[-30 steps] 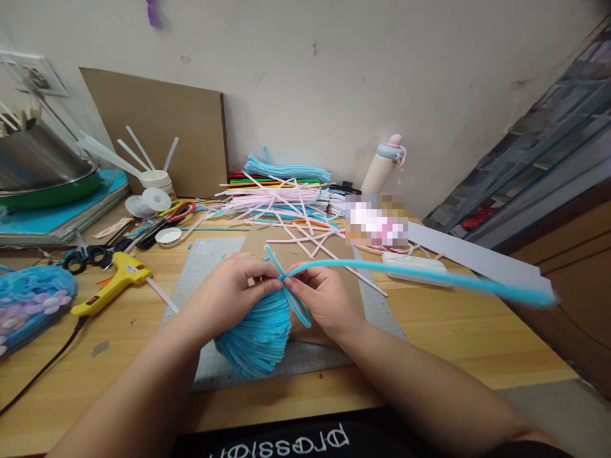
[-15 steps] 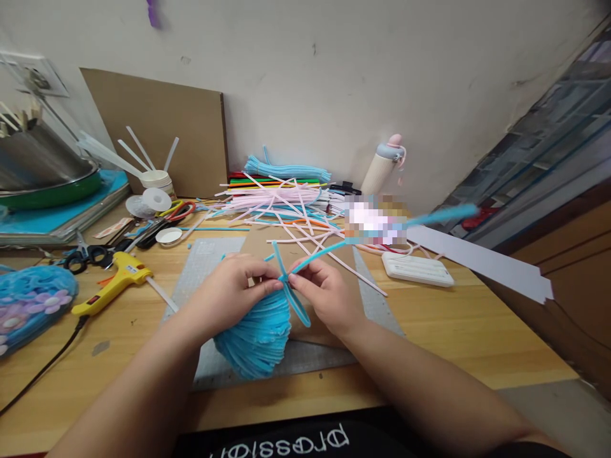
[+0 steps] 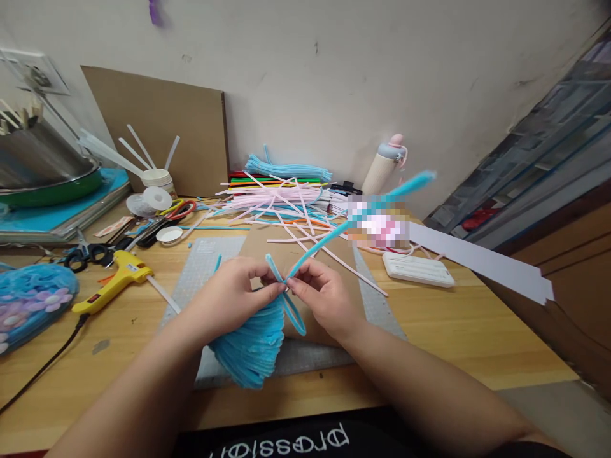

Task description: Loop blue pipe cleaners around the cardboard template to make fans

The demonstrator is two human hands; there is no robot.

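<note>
My left hand (image 3: 241, 283) and my right hand (image 3: 317, 289) meet over the middle of the desk, thumbs and fingertips pinched close together. Between them both grip a blue pipe cleaner (image 3: 324, 240), whose long end slants up to the right. A short end sticks up at the pinch, and a narrow loop hangs below it. Beneath my left hand hangs a fan-like piece of blue pipe cleaners (image 3: 251, 346), packed in rows; its upper part is hidden by that hand. Under the hands lie a brown cardboard sheet (image 3: 344, 305) and a grey cutting mat (image 3: 195, 254).
A yellow glue gun (image 3: 112, 283), scissors (image 3: 88, 254) and a blue flowered piece (image 3: 35, 302) lie at left. Behind are loose pink pipe cleaners (image 3: 272, 200) and a blue bundle (image 3: 286, 168). At right stand a bottle (image 3: 379, 168) and a white box-like device (image 3: 417, 270).
The pipe cleaner's long end has swung upward, and its short end and loop have shifted slightly left. The fan-like piece has tilted down a little. Both hands keep their pinch.
</note>
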